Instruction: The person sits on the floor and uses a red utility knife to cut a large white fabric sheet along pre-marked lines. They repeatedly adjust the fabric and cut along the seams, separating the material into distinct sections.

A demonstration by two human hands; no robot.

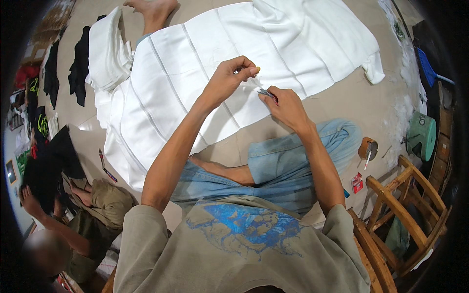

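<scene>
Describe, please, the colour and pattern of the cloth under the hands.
The cloth is white with thin grey lines; it shows best in the head view.

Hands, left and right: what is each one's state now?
Left hand: pinched closed; whether it holds anything cannot be told.
Right hand: closed, holding small snips.

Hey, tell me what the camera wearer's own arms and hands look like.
Bare forearms show below the short grey-olive sleeves of a T-shirt with a blue printed design. The left hand and right hand are ungloved, with no watch, bracelet or ring visible.
</scene>
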